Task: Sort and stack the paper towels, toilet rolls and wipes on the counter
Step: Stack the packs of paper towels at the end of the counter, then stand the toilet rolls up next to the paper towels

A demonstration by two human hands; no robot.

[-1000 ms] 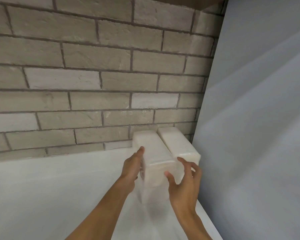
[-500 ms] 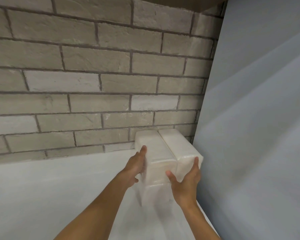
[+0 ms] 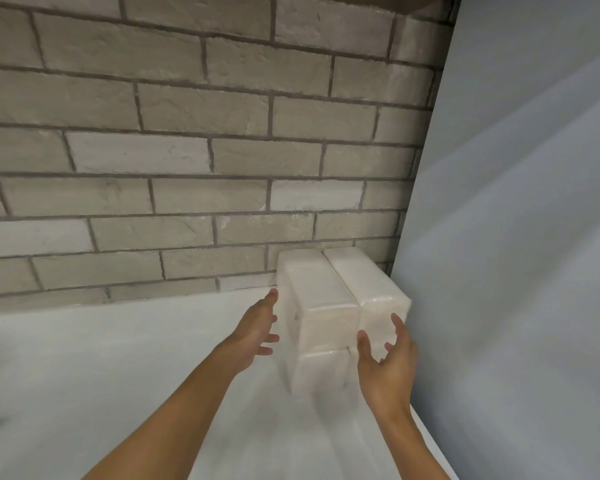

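**Pack placed, both my hands coming off**

Half a second ago my hands clasped the top white pack from both sides. Now it sits on the lower pack, tight against the neighbouring stack, in the back corner of the counter where the brick wall meets the grey panel. I judge this pack placed.

My left hand is open with straight fingers just beside the pack's left face; I cannot tell if it touches. My right hand is open with spread fingers, holding nothing.
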